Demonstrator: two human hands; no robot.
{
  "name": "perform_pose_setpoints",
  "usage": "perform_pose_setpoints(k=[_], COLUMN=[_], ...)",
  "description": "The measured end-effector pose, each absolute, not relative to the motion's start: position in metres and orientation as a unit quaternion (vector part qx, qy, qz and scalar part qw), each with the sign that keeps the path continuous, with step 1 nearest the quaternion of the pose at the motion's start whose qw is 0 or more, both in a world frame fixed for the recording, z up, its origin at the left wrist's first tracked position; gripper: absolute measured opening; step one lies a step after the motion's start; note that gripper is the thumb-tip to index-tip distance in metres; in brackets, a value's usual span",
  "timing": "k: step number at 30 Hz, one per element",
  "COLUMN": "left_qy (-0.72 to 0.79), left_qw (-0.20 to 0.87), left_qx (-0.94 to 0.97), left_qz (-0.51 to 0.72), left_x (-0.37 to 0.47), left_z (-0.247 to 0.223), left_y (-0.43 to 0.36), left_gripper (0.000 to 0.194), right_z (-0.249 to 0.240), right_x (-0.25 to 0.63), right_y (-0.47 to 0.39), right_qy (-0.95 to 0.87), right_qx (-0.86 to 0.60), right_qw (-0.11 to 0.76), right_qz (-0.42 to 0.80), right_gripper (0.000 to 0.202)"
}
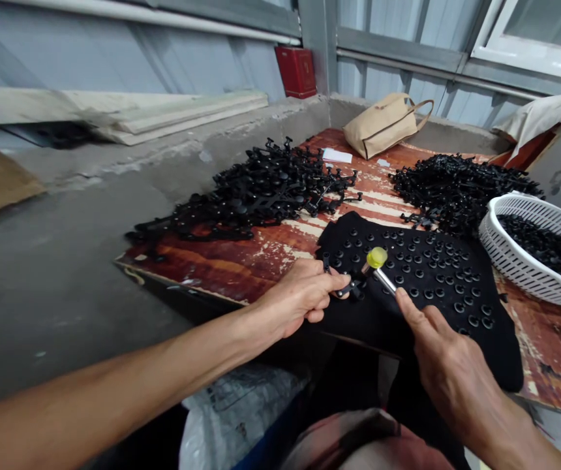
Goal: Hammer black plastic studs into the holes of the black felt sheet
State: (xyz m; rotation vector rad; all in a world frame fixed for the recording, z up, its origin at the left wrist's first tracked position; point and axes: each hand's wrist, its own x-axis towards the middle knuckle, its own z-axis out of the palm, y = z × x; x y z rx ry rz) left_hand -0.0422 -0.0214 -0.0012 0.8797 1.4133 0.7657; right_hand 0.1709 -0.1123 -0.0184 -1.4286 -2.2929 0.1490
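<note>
My left hand (304, 294) is closed, thumb and fingers pinching a small black plastic part (346, 287) at the near left of a black cloth (359, 326). In my right hand (449, 352) is a small hammer (377, 259) with a metal handle and a yellow head. Its index finger lies along the handle. The hammer head is just right of the pinched part; whether they touch I cannot tell. Many small round black pieces (439, 277) stand in loose rows on the cloth. My left fingers partly hide the part.
A heap of black plastic parts (271, 183) covers the table's (280, 254) left side, another heap (456, 189) the back right. At right stands a white basket (515, 251) of small black pieces. A tan bag (378, 127) and a red tin (296, 70) are behind.
</note>
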Motion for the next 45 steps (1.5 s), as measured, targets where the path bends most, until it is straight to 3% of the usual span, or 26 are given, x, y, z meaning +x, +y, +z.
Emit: perform_pose_setpoints(k=[5, 10, 18, 23, 26, 30, 35, 45], left_qy=[0.575, 0.512, 0.483, 0.568, 0.537, 0.528, 0.557, 0.6], left_qw=[0.655, 0.715, 0.749, 0.526, 0.46, 0.498, 0.545, 0.514], left_qx=[0.321, 0.246, 0.26, 0.56, 0.677, 0.665, 0.586, 0.561], left_qz=[0.371, 0.409, 0.372, 0.297, 0.207, 0.176, 0.223, 0.248], left_x=[-0.042, -0.02, -0.033, -0.049, -0.042, -0.034, -0.032, -0.019], left_z=[0.006, 0.003, -0.01, 0.008, 0.012, 0.007, 0.0, 0.001], left_y=[-0.04, -0.074, -0.088, -0.071, -0.064, -0.055, -0.046, -0.036], left_gripper=[0.022, 0.035, 0.036, 0.028, 0.016, 0.023, 0.029, 0.033], right_z=[-0.015, -0.017, -0.021, -0.019, -0.018, -0.016, -0.022, -0.03], right_x=[0.162, 0.133, 0.137, 0.139, 0.136, 0.145, 0.165, 0.16], right_y=[-0.111, -0.104, -0.107, -0.106, -0.103, -0.106, -0.126, -0.153], right_qy=[-0.702, -0.52, -0.516, -0.532, -0.542, -0.544, -0.474, -0.289], right_qx=[-0.547, -0.542, -0.515, -0.506, -0.5, -0.525, -0.563, -0.596], right_qw=[0.375, 0.451, 0.452, 0.412, 0.412, 0.426, 0.467, 0.527], right_qz=[0.26, 0.482, 0.513, 0.539, 0.535, 0.497, 0.491, 0.533], right_gripper=[0.042, 0.025, 0.016, 0.018, 0.019, 0.023, 0.027, 0.046])
